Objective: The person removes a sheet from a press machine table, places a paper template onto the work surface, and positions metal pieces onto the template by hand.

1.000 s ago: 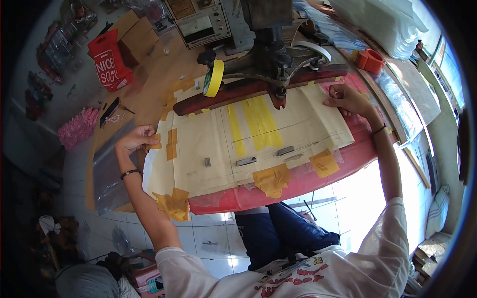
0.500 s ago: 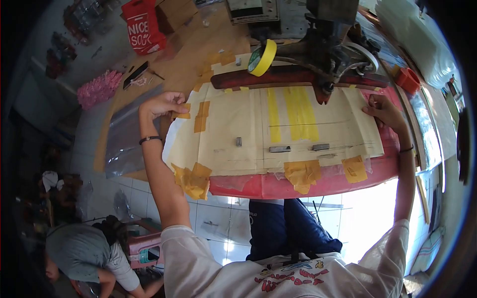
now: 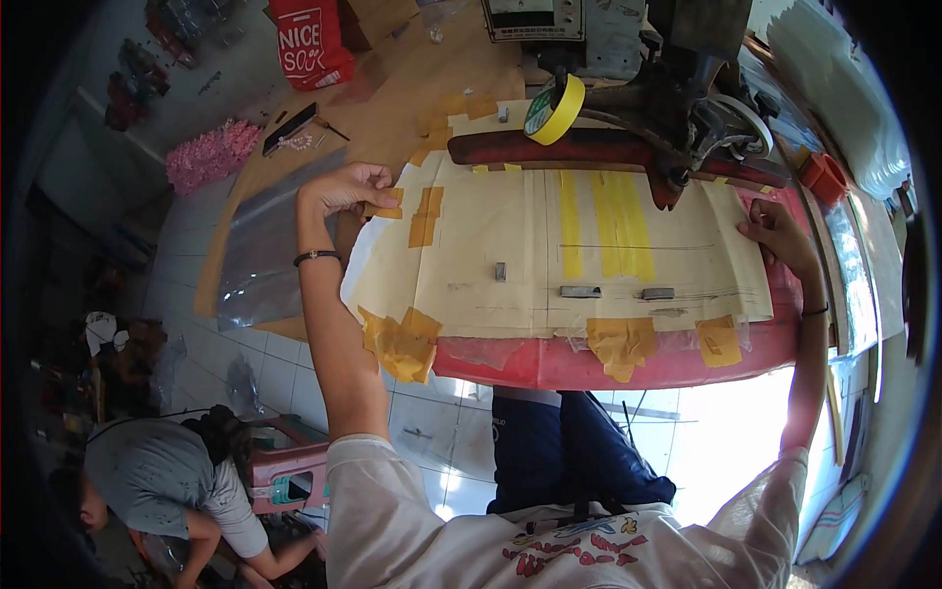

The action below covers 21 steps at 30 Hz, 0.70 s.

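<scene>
A cream paper sheet (image 3: 491, 231) with yellow stripes, brown tape patches and pencil lines lies over a pink-red padded board (image 3: 549, 363). My left hand (image 3: 343, 191) pinches the sheet's upper left edge beside a brown tape patch (image 3: 425, 218). At the right edge, the fingers of my right hand (image 3: 775, 236) are closed on the same sheet. Small grey metal blocks (image 3: 581, 292) rest on the paper. A dark red bar (image 3: 549, 147) of the machine (image 3: 677, 98) spans the sheet's far part; whether it presses on the paper I cannot tell.
A yellow tape roll (image 3: 562, 110) hangs on the machine. Clear plastic sheet (image 3: 270, 255) lies left on the table, with a phone (image 3: 291, 128), pink bundle (image 3: 211, 157) and red bag (image 3: 309, 44) beyond. An orange-red container (image 3: 822, 179) stands right. Another person (image 3: 157, 481) bends low at lower left.
The view has shifted, so the table, machine and sheet appear farther right and slightly higher. Both hands keep their hold on the paper's edges.
</scene>
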Motion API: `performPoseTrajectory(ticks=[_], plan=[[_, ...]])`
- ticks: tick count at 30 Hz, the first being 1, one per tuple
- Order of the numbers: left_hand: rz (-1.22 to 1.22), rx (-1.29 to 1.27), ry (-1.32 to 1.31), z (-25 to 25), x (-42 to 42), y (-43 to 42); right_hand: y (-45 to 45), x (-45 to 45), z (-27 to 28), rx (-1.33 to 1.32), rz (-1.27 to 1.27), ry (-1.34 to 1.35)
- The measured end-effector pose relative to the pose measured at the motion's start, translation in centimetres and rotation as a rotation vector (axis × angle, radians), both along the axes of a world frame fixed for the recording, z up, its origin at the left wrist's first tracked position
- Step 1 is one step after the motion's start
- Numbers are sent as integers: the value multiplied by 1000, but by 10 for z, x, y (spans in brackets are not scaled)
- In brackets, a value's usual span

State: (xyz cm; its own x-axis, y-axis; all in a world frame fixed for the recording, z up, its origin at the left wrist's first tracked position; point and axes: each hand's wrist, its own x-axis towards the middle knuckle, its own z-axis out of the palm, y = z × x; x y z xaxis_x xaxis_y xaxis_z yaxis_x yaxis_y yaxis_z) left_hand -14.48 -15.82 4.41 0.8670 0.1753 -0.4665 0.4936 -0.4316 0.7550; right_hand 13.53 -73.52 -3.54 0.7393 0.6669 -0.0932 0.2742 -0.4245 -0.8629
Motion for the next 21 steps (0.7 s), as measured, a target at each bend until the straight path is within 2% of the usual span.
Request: performPoseTrajectory(ticks=[21], plan=[[-24, -61, -19, -6, 0, 10, 7, -15, 11, -35, -37, -11]])
